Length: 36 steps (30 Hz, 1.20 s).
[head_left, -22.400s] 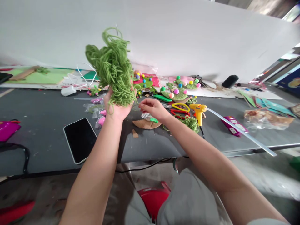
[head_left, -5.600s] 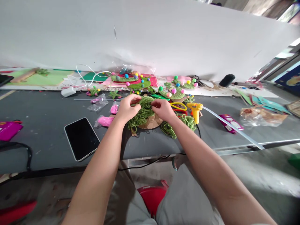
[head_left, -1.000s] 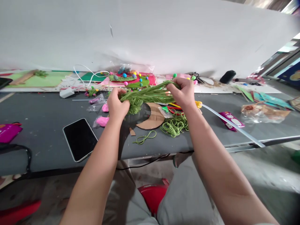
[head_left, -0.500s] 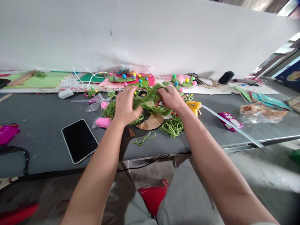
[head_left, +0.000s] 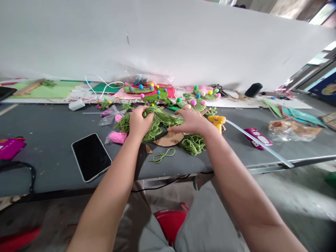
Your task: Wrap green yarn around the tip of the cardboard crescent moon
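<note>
A bundle of green yarn (head_left: 164,116) stretches between my hands over the grey table. My left hand (head_left: 141,120) is closed round its left end. My right hand (head_left: 190,120) has its fingers apart beside the right end of the bundle, its thumb near a brown cardboard piece (head_left: 169,139). A loose coil of green yarn (head_left: 193,144) lies below my right hand, and a short looped strand (head_left: 163,156) rests near the table's front edge. More green yarn (head_left: 122,123) sits to the left of my left hand.
A tablet (head_left: 91,157) lies at the left, near pink bagged material (head_left: 117,137). A yellow glue gun (head_left: 217,121) with a long translucent stick (head_left: 258,141) is at the right. Decorated green pieces with coloured balls (head_left: 140,90) line the back, before a white wall (head_left: 157,42).
My left hand has closed on the yarn. My right hand has let go of the bundle and opened, moving slightly lower. The bundle has shifted down and left.
</note>
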{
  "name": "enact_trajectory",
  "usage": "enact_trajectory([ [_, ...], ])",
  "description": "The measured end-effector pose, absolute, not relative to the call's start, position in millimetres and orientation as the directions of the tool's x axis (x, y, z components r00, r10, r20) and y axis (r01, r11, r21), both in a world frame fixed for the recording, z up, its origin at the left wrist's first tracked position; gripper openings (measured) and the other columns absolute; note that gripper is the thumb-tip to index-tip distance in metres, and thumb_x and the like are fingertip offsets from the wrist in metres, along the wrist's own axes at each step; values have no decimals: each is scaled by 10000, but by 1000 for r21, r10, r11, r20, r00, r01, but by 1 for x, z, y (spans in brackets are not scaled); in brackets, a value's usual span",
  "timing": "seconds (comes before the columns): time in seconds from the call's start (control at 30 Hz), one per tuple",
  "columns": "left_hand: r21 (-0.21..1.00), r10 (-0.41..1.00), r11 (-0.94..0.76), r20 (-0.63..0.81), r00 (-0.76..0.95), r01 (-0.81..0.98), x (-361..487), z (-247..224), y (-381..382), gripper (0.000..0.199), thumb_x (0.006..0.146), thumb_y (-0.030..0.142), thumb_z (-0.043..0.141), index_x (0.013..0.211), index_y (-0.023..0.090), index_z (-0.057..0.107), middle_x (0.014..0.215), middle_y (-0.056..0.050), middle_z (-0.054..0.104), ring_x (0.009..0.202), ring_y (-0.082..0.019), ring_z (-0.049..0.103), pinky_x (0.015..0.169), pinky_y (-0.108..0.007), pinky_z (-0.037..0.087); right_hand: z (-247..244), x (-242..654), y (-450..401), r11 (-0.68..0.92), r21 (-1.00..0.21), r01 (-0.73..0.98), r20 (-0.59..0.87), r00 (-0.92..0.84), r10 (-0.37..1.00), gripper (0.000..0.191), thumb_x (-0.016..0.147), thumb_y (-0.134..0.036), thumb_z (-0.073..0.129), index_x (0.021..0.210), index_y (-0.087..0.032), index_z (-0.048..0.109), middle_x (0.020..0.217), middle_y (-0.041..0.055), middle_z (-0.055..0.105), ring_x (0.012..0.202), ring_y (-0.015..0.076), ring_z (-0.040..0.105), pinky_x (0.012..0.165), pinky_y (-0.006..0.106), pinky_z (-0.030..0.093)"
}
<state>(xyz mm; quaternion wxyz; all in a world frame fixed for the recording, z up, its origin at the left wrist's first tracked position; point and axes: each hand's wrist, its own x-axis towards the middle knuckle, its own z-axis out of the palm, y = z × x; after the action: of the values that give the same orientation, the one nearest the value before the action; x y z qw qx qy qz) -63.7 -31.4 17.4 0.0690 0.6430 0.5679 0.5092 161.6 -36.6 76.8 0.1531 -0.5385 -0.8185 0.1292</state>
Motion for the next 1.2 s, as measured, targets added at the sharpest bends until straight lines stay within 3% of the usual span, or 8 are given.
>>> enact_trajectory([
  [0.07, 655, 794, -399, 597, -115, 642, -60, 19, -34, 114, 792, 288, 633, 823, 192, 687, 927, -62, 746, 891, -230, 691, 850, -337, 520, 62, 148, -34, 421, -371, 828, 234, -355, 905, 837, 697, -602, 816, 1395, -213, 568, 1533, 199, 486, 1409, 466, 420, 1102, 676, 351],
  [0.13, 631, 789, -437, 611, -63, 641, -57, 20, -35, 100, 788, 289, 647, 802, 195, 680, 933, -66, 741, 899, -231, 694, 865, -337, 528, 51, 133, -32, 473, -404, 782, 321, -363, 875, 811, 726, -491, 806, 1435, -214, 528, 1577, 186, 460, 1423, 437, 426, 1123, 637, 357],
  [0.27, 557, 776, -463, 630, 12, 689, -60, 19, -34, 95, 772, 231, 650, 855, 199, 686, 983, -69, 736, 937, -239, 689, 874, -338, 527, 48, 115, -27, 486, -589, 646, 323, -363, 874, 156, 808, -218, 599, 956, -202, 644, 1031, 106, 724, 1009, 298, 647, 915, 434, 503],
  [0.33, 512, 788, -423, 616, 24, 748, -63, 17, -32, 155, 763, 202, 649, 911, 206, 693, 1017, -70, 738, 961, -255, 688, 869, -352, 515, 53, 115, -24, 416, -759, 501, 345, -233, 909, 64, 826, -172, 518, 836, -224, 554, 807, 48, 662, 815, 222, 622, 777, 350, 510],
  [0.43, 444, 842, -292, 539, 7, 847, -67, 14, -31, 106, 765, 185, 643, 858, 227, 672, 950, -71, 736, 952, -307, 690, 831, -402, 488, 61, 119, -22, 329, -911, 249, 324, -63, 944, 174, 902, -228, 475, 743, -251, 409, 640, -16, 469, 612, 146, 489, 602, 280, 440],
  [0.77, 479, 804, -97, 555, -215, 873, -88, 15, -26, 245, 722, 153, 706, 951, 242, 716, 1059, -88, 740, 1067, -389, 641, 914, -517, 441, 76, 154, -10, 443, -895, 46, 443, 196, 875, 347, 983, -431, 447, 706, -257, 331, 558, -64, 245, 443, 95, 243, 463, 268, 223],
  [1.03, 534, 724, -35, 596, -346, 845, -98, 15, -25, 336, 662, 141, 728, 981, 242, 754, 1114, -83, 755, 1044, -369, 641, 909, -505, 453, 93, 200, 3, 382, -888, -257, 236, 458, 857, 330, 884, -281, 473, 651, -264, 240, 506, -90, 162, 413, 94, 129, 427, 282, 183],
  [1.2, 482, 749, -142, 623, -225, 864, -97, 17, -27, 256, 769, 142, 616, 950, 219, 781, 1111, -56, 772, 1049, -306, 680, 896, -414, 482, 73, 180, 2, 187, -981, 47, 193, 241, 951, 214, 802, -220, 535, 622, -247, 424, 491, -50, 399, 439, 105, 359, 456, 266, 309],
])
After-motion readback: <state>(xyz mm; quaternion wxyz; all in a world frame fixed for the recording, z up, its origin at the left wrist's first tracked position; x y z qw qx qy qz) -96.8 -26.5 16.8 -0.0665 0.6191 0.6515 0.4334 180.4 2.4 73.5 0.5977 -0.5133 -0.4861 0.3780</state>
